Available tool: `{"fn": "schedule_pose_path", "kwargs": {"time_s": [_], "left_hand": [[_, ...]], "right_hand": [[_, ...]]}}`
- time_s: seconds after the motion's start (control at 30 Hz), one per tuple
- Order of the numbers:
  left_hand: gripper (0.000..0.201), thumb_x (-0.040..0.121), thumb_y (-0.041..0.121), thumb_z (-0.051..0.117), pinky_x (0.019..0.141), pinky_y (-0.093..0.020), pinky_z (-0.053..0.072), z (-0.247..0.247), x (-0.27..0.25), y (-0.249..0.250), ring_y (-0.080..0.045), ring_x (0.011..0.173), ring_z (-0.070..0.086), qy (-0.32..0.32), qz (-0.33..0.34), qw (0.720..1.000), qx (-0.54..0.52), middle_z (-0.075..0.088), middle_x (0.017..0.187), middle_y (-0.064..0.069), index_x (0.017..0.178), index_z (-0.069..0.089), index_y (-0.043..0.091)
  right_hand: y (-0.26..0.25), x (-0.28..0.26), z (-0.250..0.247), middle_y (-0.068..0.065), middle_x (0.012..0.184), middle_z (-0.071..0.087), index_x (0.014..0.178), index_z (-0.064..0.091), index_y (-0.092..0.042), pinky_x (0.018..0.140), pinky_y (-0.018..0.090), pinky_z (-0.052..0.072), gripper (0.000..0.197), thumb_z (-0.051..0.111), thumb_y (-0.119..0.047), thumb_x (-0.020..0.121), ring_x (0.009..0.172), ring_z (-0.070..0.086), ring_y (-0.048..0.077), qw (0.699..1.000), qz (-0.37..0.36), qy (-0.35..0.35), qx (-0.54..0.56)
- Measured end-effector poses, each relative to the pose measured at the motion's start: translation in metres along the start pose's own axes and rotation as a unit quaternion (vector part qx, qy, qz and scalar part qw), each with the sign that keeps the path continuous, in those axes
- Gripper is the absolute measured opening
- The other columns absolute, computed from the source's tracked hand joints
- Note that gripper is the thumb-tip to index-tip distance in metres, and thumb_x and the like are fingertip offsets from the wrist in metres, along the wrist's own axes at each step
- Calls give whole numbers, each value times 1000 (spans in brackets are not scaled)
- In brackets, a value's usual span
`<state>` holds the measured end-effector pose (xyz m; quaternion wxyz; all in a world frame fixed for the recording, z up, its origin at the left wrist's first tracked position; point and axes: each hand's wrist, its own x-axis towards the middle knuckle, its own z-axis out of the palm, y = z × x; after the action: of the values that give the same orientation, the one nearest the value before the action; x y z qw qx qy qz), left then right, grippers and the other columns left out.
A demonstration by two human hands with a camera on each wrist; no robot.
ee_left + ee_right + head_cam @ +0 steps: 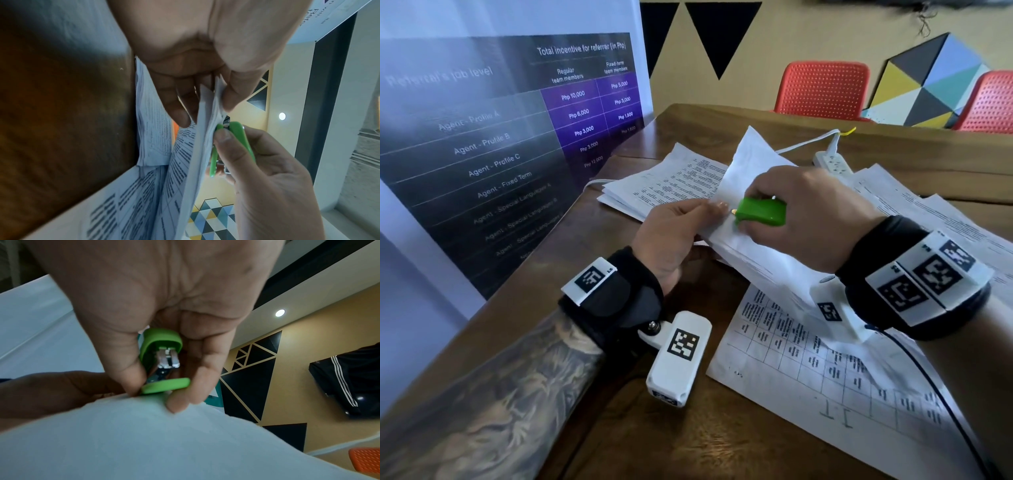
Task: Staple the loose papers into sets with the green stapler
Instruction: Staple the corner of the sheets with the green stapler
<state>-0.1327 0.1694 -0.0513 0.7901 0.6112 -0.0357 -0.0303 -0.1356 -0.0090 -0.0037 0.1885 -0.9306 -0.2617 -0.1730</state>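
My right hand (791, 219) grips the small green stapler (760, 211), thumb on one side and fingers on the other (162, 363). Its mouth points left at the edge of a lifted set of white papers (750, 164). My left hand (674, 226) pinches that same paper edge between thumb and fingers (209, 100), just left of the stapler (232, 142). The stapler's mouth stands apart, its lower arm touching the sheet (166, 387). The set rises off the wooden table (619, 411).
A stack of printed papers (671, 181) lies behind my left hand. More sheets spread right (928, 212), and a table-form sheet (808, 359) lies near me. A white power strip (832, 161) and orange chairs (822, 89) are at the back. A large poster (500, 137) stands left.
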Motion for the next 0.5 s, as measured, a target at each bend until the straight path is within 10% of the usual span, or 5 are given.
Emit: {"fn": "schedule_pose_path", "kwargs": {"time_s": [0.2, 0.5], "left_hand": [[12, 94, 7, 61, 61, -33, 57, 4, -5, 2, -28, 66, 61, -17, -40, 996, -76, 64, 86, -22, 96, 67, -3], [12, 94, 10, 62, 57, -29, 60, 4, -5, -2, -19, 63, 66, -36, -36, 996, -70, 70, 80, -13, 88, 70, 3]], "right_hand": [[-1, -2, 1, -2, 86, 62, 92, 68, -18, 72, 40, 49, 19, 68, -35, 83, 79, 57, 22, 999, -25, 22, 4], [10, 1, -1, -6, 82, 66, 93, 71, -21, 68, 34, 48, 20, 73, -39, 85, 74, 58, 16, 998, -4, 36, 56]]}}
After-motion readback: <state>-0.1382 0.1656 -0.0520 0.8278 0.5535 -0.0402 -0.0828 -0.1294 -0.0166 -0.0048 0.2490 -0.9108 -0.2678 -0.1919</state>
